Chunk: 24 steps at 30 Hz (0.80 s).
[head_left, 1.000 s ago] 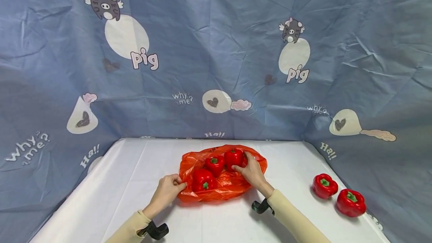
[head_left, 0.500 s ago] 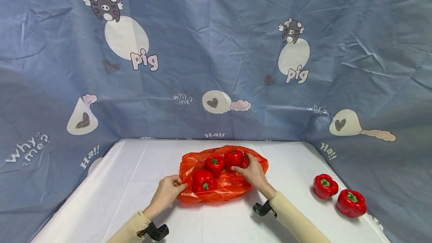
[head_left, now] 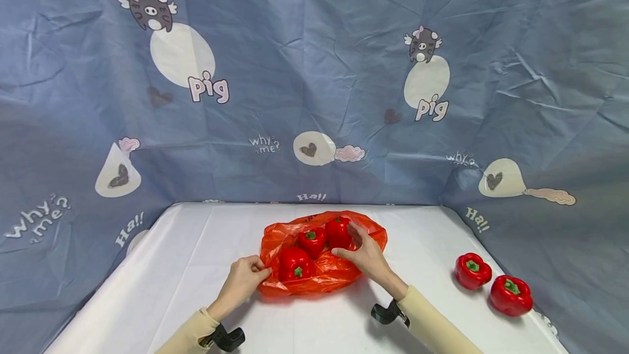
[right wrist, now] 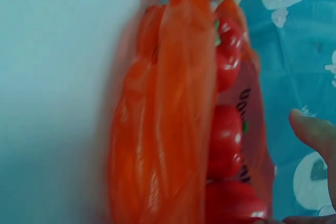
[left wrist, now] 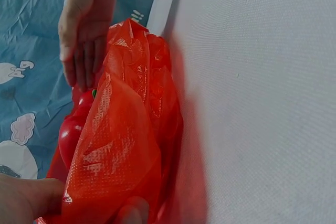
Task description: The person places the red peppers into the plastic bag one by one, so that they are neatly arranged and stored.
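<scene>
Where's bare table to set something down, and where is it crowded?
Bare white table: left of the left hand, and between the right hand and two loose peppers. Crowded: the orange bag, with three peppers inside and the right hand over it.

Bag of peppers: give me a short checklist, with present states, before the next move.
1. Left hand pinching the bag at its edge: ok.
2. Bag mouth open: ok, contents show.
3. Three peppers inside: ok, front pepper, middle pepper, back pepper.
4. Right hand touching no pepper: cannot tell, fingertips overlap the back pepper in the head view.
5. No peppers outside: not ok, nearer loose pepper and farther loose pepper sit at the right.
</scene>
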### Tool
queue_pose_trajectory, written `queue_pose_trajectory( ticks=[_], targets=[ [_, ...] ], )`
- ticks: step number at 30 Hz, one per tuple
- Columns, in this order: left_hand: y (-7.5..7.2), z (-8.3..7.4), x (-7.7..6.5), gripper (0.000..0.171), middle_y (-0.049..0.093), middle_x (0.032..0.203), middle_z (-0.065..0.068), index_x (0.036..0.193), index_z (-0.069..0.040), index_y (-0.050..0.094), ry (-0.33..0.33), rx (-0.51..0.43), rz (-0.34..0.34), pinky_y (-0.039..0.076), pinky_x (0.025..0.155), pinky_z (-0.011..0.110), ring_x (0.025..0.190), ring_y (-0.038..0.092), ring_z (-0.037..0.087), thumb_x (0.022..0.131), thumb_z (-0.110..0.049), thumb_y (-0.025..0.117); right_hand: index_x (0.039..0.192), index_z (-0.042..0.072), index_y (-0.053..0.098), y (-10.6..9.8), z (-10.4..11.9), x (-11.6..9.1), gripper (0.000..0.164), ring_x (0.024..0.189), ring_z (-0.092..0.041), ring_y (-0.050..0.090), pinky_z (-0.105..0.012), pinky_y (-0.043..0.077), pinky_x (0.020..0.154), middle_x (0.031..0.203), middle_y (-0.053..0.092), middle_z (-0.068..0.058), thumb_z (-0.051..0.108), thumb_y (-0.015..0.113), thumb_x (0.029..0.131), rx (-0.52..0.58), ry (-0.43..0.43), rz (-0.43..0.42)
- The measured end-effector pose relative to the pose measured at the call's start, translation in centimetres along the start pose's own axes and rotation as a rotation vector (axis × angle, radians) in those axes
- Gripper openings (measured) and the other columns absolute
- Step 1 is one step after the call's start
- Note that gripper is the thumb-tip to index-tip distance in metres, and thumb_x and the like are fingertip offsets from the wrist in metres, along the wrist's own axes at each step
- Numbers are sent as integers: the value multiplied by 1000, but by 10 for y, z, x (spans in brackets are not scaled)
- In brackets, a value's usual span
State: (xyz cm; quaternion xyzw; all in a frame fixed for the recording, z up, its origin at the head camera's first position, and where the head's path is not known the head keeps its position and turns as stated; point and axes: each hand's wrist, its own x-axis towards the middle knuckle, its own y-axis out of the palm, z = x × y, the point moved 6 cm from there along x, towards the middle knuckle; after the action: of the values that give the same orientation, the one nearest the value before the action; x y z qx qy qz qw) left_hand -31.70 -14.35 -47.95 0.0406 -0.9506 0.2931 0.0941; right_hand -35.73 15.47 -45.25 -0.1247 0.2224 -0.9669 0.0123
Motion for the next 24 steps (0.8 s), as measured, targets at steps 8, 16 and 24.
queue_pose_trajectory(
  ticks=[8, 16, 24],
  targets=[
    [0, 0, 0, 16, 53, 54, -6, 67, -10, 60, -13, -3, 1, 34, 47, 21, 48, 44, 6, 78, -9, 72, 143, 2, 40, 4, 23, -13, 85, 132, -33, 48, -46, 38, 107, 142, 49, -18, 21, 84, 73, 94, -48, 46],
    [1, 0, 0, 16, 53, 54, -5, 67, -9, 60, -22, -5, 8, 35, 47, 22, 47, 44, 7, 78, -9, 73, 137, 11, 47, 13, 34, -29, 74, 130, -31, 50, -40, 36, 109, 136, 55, -11, 19, 84, 73, 132, -81, 152],
    [0, -1, 0, 16, 53, 54, -5, 67, -9, 60, -17, 2, 4, 34, 47, 21, 48, 44, 6, 78, -9, 73, 137, 15, 47, 15, 42, -39, 70, 129, -26, 51, -40, 37, 109, 136, 56, -6, 22, 82, 76, 137, -98, 222]
  ],
)
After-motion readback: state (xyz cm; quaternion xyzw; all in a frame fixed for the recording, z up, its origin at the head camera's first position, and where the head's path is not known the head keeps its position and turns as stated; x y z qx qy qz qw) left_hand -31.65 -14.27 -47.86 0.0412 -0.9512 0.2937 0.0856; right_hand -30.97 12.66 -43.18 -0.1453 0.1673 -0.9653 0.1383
